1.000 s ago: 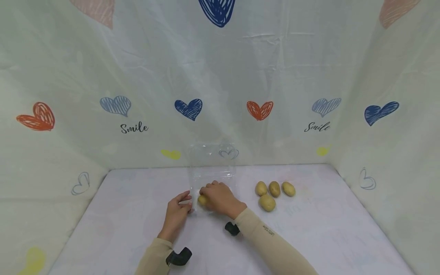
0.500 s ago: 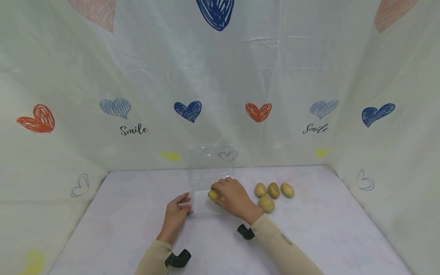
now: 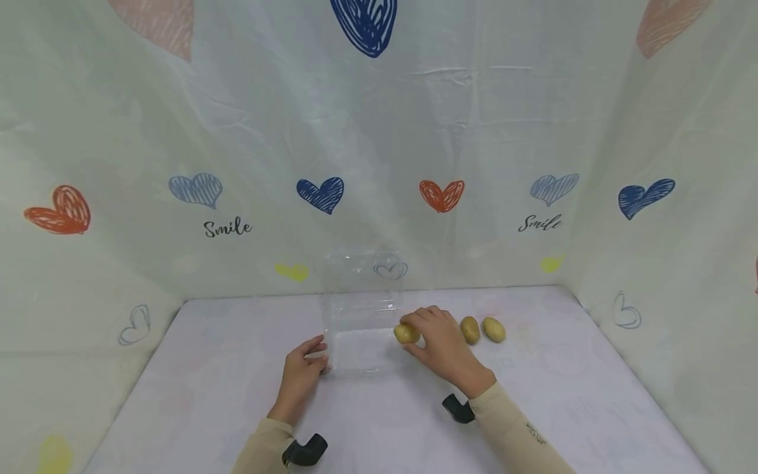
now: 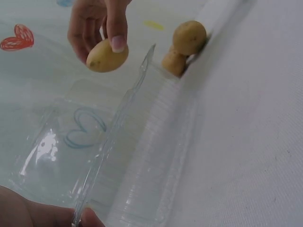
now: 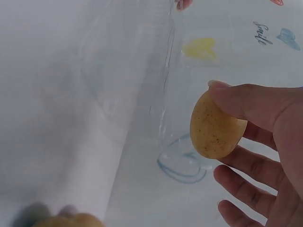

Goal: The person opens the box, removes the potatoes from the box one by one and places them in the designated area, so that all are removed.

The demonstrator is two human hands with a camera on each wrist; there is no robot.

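My right hand [image 3: 445,349] pinches a potato [image 5: 215,126] between thumb and fingers, raised above the table at the right side of a clear plastic clamshell box [image 3: 361,352]. The box lies with its lid [image 3: 362,280] standing up at the back, and no potato shows inside it. At the box's left edge, my left hand [image 3: 299,380] pinches the rim between thumb and finger, as the left wrist view shows at its lower left. Two potatoes [image 3: 470,330] [image 3: 494,329] lie to the right; others near them are hidden behind my right hand in the head view.
A pale cloth covers the table [image 3: 195,388]. Behind it hangs a white curtain [image 3: 379,131] printed with hearts and "Smile". Black camera mounts [image 3: 306,450] sit on both wrists.
My right hand has lifted the potato out of the box and carried it to the right, towards the other potatoes. The left hand stays at the box's left edge.
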